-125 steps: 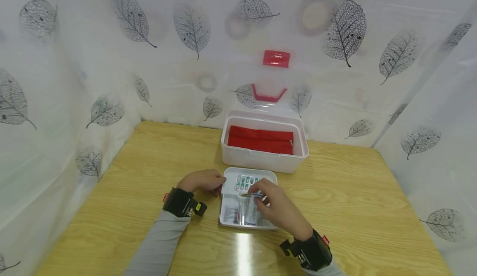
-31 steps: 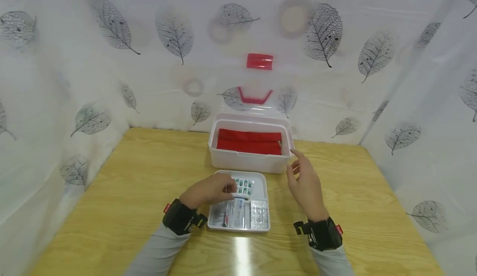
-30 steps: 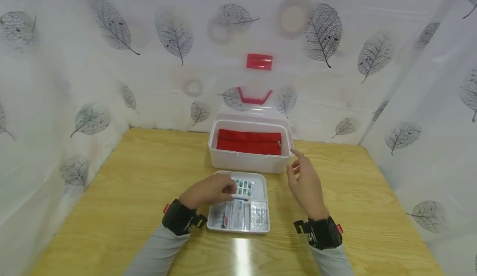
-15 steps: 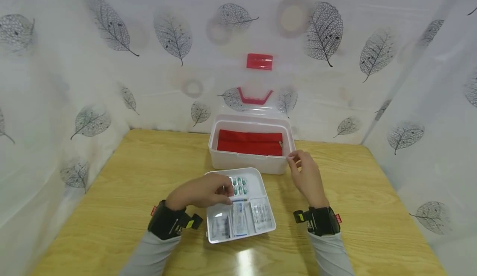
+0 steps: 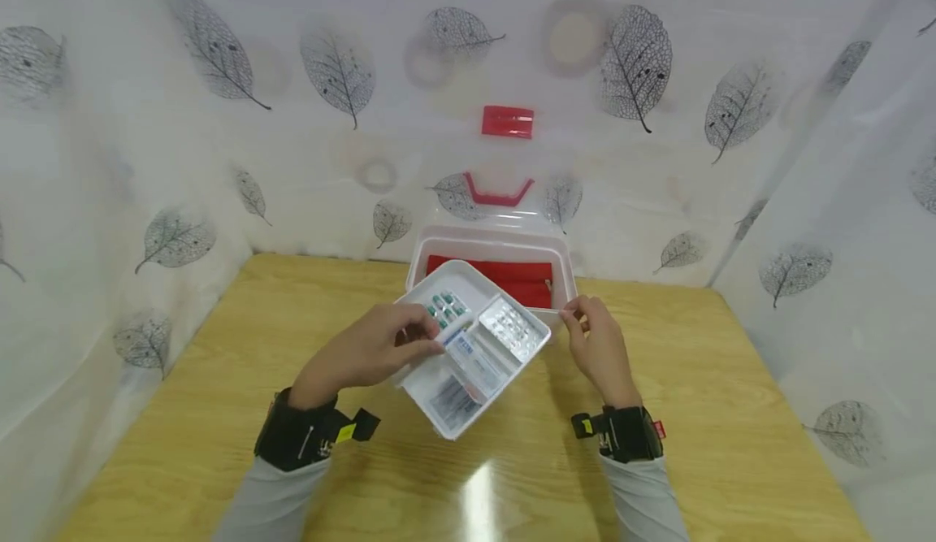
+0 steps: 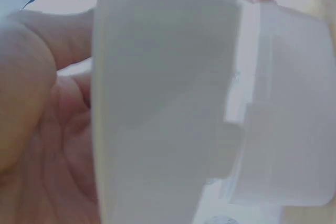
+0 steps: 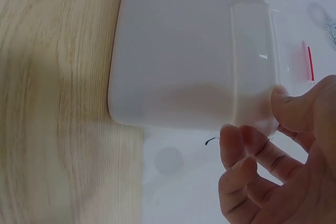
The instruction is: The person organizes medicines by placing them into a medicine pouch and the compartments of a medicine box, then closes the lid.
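Observation:
My left hand [image 5: 373, 347] grips the white tray [image 5: 424, 383] by its middle handle, holding it raised and turned at an angle. In the tray lie a blister pack of green-and-white capsules [image 5: 444, 309], another blister pack [image 5: 508, 327] and several clear packets [image 5: 475, 363]. Behind it stands a translucent white box [image 5: 569, 286], partly hidden by the tray, with a red zippered pouch [image 5: 522, 278] inside. My right hand [image 5: 600, 347] pinches the box rim at the right front corner. In the left wrist view, the tray's side [image 6: 163, 103] fills the middle, close to the box [image 6: 294, 103].
The box's clear lid stands raised at the back, with a red handle [image 5: 500, 198] and a red latch [image 5: 508, 122]. A leaf-patterned curtain [image 5: 322, 168] closes off the back and sides of the wooden table [image 5: 219, 412].
Earlier the tray lay on the table before the box. My left hand has lifted and turned it toward the box. My right hand left the tray's contents and took the box rim.

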Demonstrator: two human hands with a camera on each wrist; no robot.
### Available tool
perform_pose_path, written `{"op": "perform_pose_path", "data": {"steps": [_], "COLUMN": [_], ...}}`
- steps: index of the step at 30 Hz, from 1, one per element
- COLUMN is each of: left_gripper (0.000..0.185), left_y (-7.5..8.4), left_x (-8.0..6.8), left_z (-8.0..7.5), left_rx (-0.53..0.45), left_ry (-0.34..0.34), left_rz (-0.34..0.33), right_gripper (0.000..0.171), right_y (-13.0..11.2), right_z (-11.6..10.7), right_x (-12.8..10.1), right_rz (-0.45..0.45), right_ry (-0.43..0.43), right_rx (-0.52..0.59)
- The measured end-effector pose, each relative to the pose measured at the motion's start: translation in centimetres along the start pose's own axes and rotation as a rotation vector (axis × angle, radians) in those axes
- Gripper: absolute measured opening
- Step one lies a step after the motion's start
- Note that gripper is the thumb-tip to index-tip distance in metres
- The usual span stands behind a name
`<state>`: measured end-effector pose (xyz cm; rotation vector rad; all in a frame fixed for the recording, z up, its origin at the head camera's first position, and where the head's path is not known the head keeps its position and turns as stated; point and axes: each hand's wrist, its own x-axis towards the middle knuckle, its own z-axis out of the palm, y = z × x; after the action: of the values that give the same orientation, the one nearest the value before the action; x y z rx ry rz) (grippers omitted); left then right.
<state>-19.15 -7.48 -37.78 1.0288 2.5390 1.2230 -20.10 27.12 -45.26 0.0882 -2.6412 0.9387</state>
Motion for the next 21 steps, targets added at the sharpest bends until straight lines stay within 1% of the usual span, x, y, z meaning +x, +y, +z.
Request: {"op": "perform_pose_path", "data": {"steps": [2,6,8,9,13,16,18,21], "left_gripper": [0.012,0.018,0.021,0.023,0.027,0.029,0.031,0.033], "left_y": [0.1,0.3,0.2,0.1,-0.3,-0.8,-1.2,-1.8], "left_x": [0.8,2.6,3.5,3.9,5.6,6.9,7.8,9.0], "left_z": [-0.3,-0.8,-0.9,-1.0,-1.0,-0.7,-0.5,0.2], "left_rx": [0.046,0.169,0.229,0.244,0.252,0.239,0.241,0.252], "left_ry": [0.061,0.183,0.244,0.273,0.395,0.479,0.514,0.533], "left_rz": [-0.029,-0.118,-0.158,-0.172,-0.219,-0.233,-0.238,-0.248], "right_gripper": [0.012,0.013,0.013,0.013,0.01,0.008,0.008,0.007], "right_y": [0.0,0.0,0.0,0.0,0.0,0.0,-0.1,0.0], "right_z": [-0.1,-0.2,-0.2,-0.2,-0.3,-0.3,-0.3,-0.3], "right_x": [0.2,0.5,0.5,0.5,0.5,0.5,0.4,0.3], "right_rz": [0.0,0.018,0.026,0.029,0.027,0.03,0.033,0.04], "right_ry": [-0.002,-0.023,-0.034,-0.037,-0.032,-0.028,-0.03,-0.036], "right_rx": [0.004,0.0,-0.003,-0.004,0.004,0.01,0.013,0.015]}}
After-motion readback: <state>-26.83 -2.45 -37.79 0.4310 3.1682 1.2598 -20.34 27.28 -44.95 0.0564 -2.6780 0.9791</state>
